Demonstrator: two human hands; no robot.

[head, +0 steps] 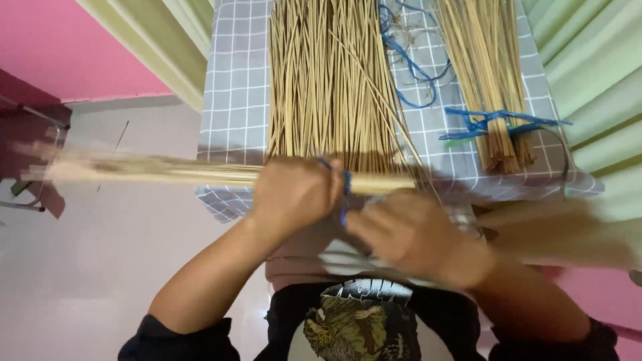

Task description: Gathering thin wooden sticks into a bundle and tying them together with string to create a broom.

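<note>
Both hands meet at frame centre: the left hand (294, 194) is clamped around a bundle of sticks (200, 172) lying crosswise, while the right hand (408, 234) (blurred) pinches blue string (346, 190) at it. Tying looks underway; loose sticks (328, 80) remain on the checked cloth (234, 100) above.

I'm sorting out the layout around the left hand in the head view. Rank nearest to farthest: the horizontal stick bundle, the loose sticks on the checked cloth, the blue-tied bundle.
1. horizontal stick bundle: gripped in the left hand.
2. loose sticks: just beyond, centre.
3. blue-tied bundle: far right.
</note>
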